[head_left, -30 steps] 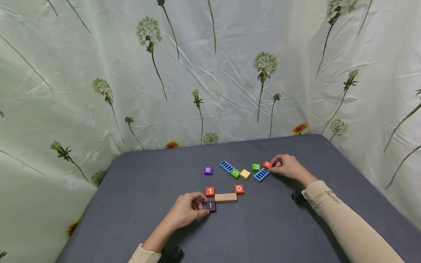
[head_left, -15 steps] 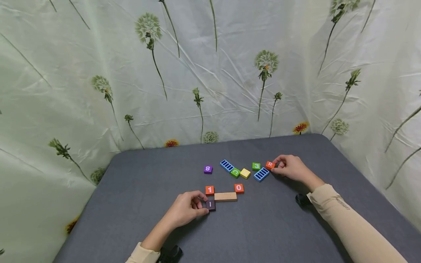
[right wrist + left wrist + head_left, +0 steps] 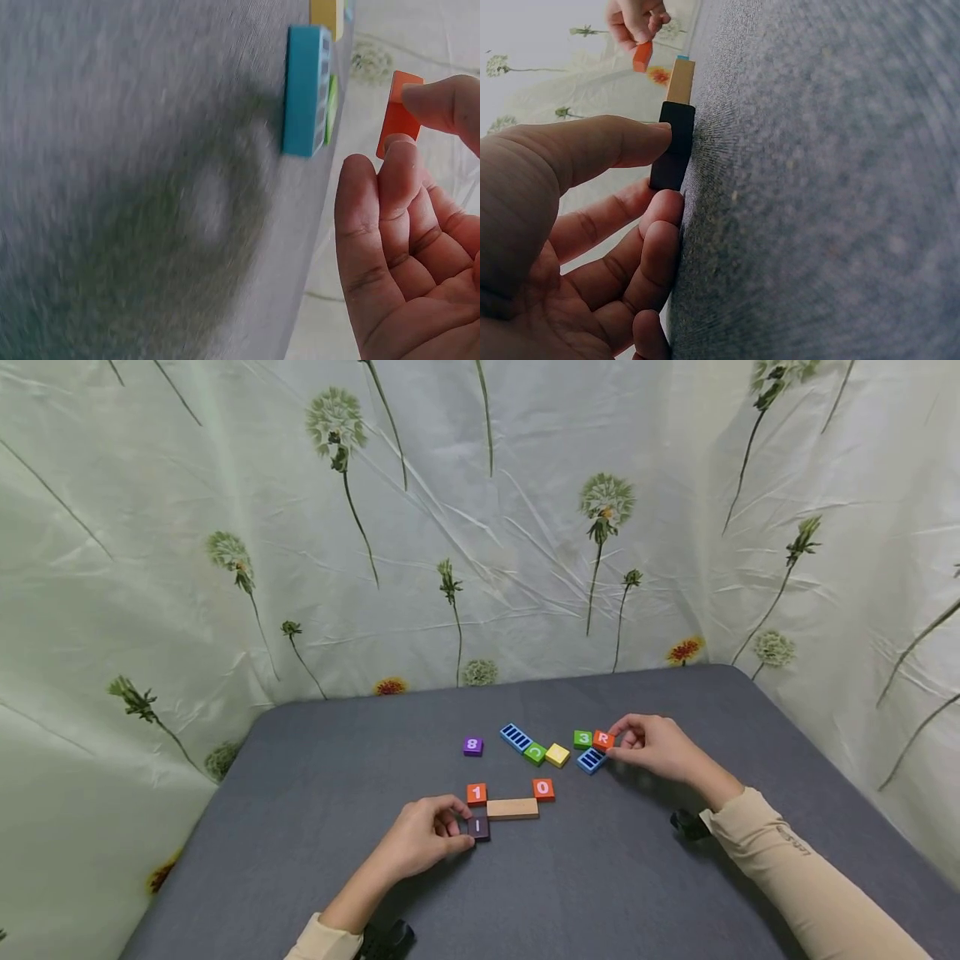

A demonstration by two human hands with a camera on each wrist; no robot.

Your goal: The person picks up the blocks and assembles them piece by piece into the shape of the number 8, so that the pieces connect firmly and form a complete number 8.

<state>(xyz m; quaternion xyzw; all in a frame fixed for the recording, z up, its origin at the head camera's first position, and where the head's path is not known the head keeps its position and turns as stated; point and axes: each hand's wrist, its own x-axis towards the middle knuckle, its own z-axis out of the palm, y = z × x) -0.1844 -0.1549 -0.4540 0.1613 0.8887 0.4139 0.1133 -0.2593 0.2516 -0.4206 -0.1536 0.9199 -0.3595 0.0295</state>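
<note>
My left hand [image 3: 429, 835] pinches a black block [image 3: 478, 828] with a white stroke on it, between thumb and fingers. That block rests on the table, and the left wrist view shows the thumb [image 3: 641, 141] against its side. My right hand [image 3: 660, 747] holds an orange block [image 3: 603, 741] marked R by thumb and fingertips. In the right wrist view the orange block [image 3: 400, 112] is lifted off the table. Beneath it lies a blue slotted block [image 3: 591, 762], partly covered in the head view. A green block [image 3: 582, 739] marked 3 lies just left of the R block.
A plain wooden block [image 3: 512, 809] lies beside the black one, with orange blocks marked 1 [image 3: 476, 794] and 0 [image 3: 543, 789] at its far corners. Farther back are a purple 8 block [image 3: 472, 747], another blue slotted block [image 3: 516, 737], a green block [image 3: 535, 753] and a yellow block [image 3: 557, 755].
My right hand first drew the R block slightly right, then raised it and brought it left, over the blue slotted block. The left hand keeps its place on the black block.
</note>
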